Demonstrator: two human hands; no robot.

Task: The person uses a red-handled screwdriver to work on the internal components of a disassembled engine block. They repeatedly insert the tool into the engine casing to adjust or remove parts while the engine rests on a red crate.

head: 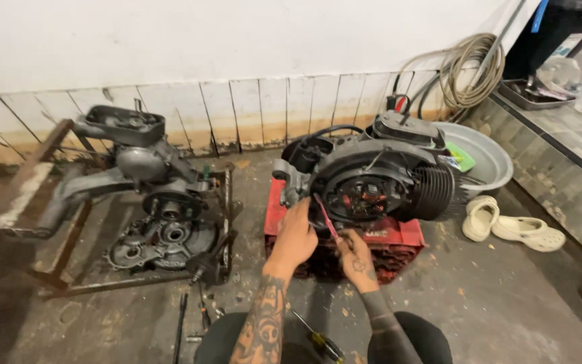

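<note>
While the person crouches on the floor (506, 296), both hands meet at the lower left of the engine (372, 182), which sits on a red crate (405, 236). Left hand (296, 236) is closed around the base of a thin red tool (325, 217); the right hand (356, 255), just below, pinches its lower end. Tool's long axis runs up-left toward the round black flywheel plate (362, 195). Left hand is nearer the plate.

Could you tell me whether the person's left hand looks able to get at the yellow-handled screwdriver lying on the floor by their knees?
Probably yes. The left hand is up at the engine, but the screwdriver lies bare on the floor between the knees, with nothing over it.
</note>
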